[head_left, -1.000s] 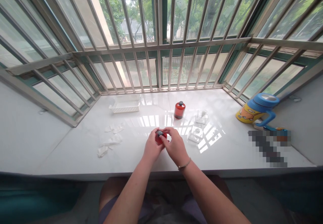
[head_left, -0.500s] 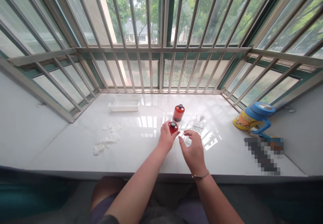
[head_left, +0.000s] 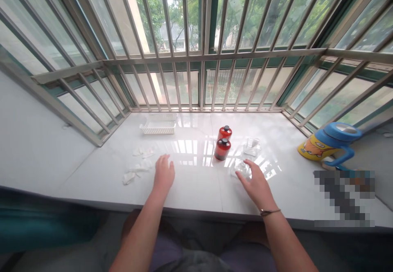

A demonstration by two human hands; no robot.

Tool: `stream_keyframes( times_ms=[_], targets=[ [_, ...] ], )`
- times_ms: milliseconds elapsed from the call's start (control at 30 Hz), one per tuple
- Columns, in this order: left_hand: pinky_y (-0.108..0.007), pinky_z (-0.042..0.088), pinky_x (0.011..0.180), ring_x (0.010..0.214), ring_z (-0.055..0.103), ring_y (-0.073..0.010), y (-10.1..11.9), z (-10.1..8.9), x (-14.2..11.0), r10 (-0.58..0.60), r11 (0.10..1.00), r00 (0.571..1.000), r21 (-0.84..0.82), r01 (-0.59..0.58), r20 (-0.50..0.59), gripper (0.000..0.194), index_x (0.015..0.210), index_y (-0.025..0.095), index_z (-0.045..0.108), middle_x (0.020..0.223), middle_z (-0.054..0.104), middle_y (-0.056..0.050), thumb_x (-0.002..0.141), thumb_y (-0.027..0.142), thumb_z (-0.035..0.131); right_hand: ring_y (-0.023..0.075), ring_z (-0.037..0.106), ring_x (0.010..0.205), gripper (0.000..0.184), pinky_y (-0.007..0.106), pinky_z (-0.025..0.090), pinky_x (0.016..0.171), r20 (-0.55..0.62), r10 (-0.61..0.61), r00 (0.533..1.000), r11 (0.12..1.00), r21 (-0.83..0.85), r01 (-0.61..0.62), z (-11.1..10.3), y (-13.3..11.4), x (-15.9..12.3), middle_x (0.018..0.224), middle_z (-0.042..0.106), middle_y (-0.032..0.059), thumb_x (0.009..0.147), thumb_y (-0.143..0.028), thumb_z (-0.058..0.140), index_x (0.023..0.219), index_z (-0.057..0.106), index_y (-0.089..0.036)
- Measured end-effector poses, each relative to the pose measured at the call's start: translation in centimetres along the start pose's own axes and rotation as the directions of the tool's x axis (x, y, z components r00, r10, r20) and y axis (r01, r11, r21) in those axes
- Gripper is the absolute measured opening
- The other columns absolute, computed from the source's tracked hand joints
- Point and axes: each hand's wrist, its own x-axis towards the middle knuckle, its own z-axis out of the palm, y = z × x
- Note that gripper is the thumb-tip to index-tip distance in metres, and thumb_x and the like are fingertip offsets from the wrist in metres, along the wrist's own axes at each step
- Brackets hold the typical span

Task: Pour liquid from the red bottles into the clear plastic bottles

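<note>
So the bare left hand (head_left: 164, 174) was relaxed open, empty, around 11 o'clock. The bare right hand (head_left: 256, 184) was open too, near 1, partly covering a blurry clear see-through piece (head_left: 238, 168); couldn't tell if they touched. Crumpled white scraps (head_left: 140, 167) lay at 10 to 11. Just past 12, a translucent red bottle with a black cap (head_left: 222, 150) half hid its red twin (head_left: 225, 132). White perforated basket (head_left: 159, 131): 11, farther back.

Just one head cam here, looking forward and down over the white counter (head_left: 196, 186) from pretty close up, with the barred window (head_left: 199, 55) filling the top half.
</note>
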Motion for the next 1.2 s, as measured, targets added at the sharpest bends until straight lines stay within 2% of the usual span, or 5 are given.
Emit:
stream_keyframes(
  times_ms=[233,567,833,1000,1200],
  targets=[
    [-0.055,0.040,0.124,0.134,0.061,-0.0352,-9.7,-8.2,0.9,-0.102,0.956,0.992,0.283,0.076,0.079,0.049,0.122,0.012,0.071,0.130,0.072,-0.020,0.082,0.001,0.044,0.0358,0.058,0.137,0.047,0.063,0.050,0.116,0.091,-0.156,0.984,0.978,0.152,0.141,4.3,-6.0,-2.7,0.143,0.061,0.0168,0.100,-0.049,0.068,0.137,0.055,-0.023],
    [-0.075,0.026,0.125,0.133,0.057,-0.0374,-11.8,-9.4,0.8,-0.125,0.870,0.980,0.492,0.034,0.153,0.044,0.126,0.019,0.071,0.133,0.071,-0.017,0.098,0.009,0.039,0.0336,0.058,0.139,0.048,0.060,0.052,0.118,0.193,-0.224,0.955,0.956,0.232,0.178,7.2,-11.0,-5.6,0.147,0.059,0.0149,0.098,-0.033,0.070,0.143,0.054,-0.027],
    [-0.080,0.006,0.129,0.137,0.058,-0.0342,-6.6,-8.5,-0.3,0.234,0.858,0.965,0.443,-0.261,0.114,0.034,0.129,0.021,0.070,0.136,0.072,-0.015,0.104,0.016,0.049,0.0337,0.059,0.138,0.049,0.059,0.053,0.117,0.206,-0.218,0.954,0.954,0.253,0.164,6.8,-11.2,-5.2,0.147,0.059,0.0138,0.095,-0.029,0.072,0.141,0.055,-0.028],
    [-0.070,-0.001,0.135,0.140,0.061,-0.0287,0.3,-8.3,-2.0,0.602,0.745,0.795,0.303,-0.594,0.078,0.035,0.134,0.023,0.069,0.131,0.076,-0.009,0.106,0.014,0.051,0.0340,0.057,0.140,0.051,0.060,0.051,0.119,0.210,-0.217,0.953,0.952,0.263,0.159,7.0,-11.1,-5.3,0.149,0.058,0.0144,0.095,-0.029,0.073,0.142,0.054,-0.028],
    [-0.070,-0.005,0.135,0.140,0.061,-0.0275,6.2,-8.7,-3.2,0.784,0.588,0.617,0.235,-0.774,0.072,0.040,0.136,0.019,0.067,0.131,0.076,-0.011,0.103,0.006,0.050,0.0331,0.058,0.139,0.052,0.059,0.052,0.119,0.189,-0.212,0.959,0.951,0.266,0.158,7.0,-11.2,-5.3,0.147,0.060,0.0137,0.093,-0.028,0.074,0.142,0.055,-0.028]
  ],
)
